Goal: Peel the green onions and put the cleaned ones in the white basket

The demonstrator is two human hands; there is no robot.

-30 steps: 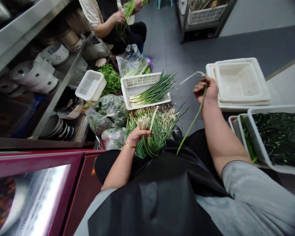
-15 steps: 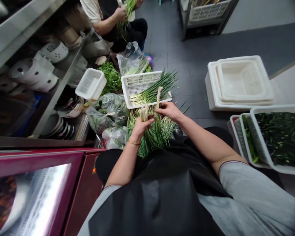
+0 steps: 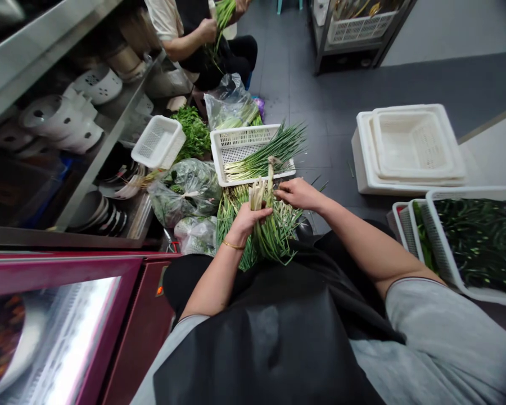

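My left hand (image 3: 249, 216) is wrapped round a bunch of spring onions (image 3: 257, 194), pale root ends up and green leaves hanging toward my apron. One stalk stands taller than the others on the right of the bunch. Beside it, my right hand (image 3: 296, 193) has thumb and fingers drawn together; whatever is between them is too small to make out. Below both hands lies a heap of spring onions (image 3: 231, 216). Just beyond, a white perforated basket (image 3: 231, 135) holds more spring onions (image 3: 265, 154), their roots to the left.
Bagged greens (image 3: 185, 188), leafy herbs (image 3: 194, 132) and a small white basket (image 3: 158, 140) lie on the left, by a dish shelf (image 3: 109, 135). A co-worker (image 3: 194, 39) sits ahead, holding greens. White tubs (image 3: 409, 146) and a crate of green peppers (image 3: 480, 242) stand on the right.
My right hand has moved a little right, away from the tall stalk it was holding. That stalk now stands against the bunch in my left hand, which has shifted slightly right.
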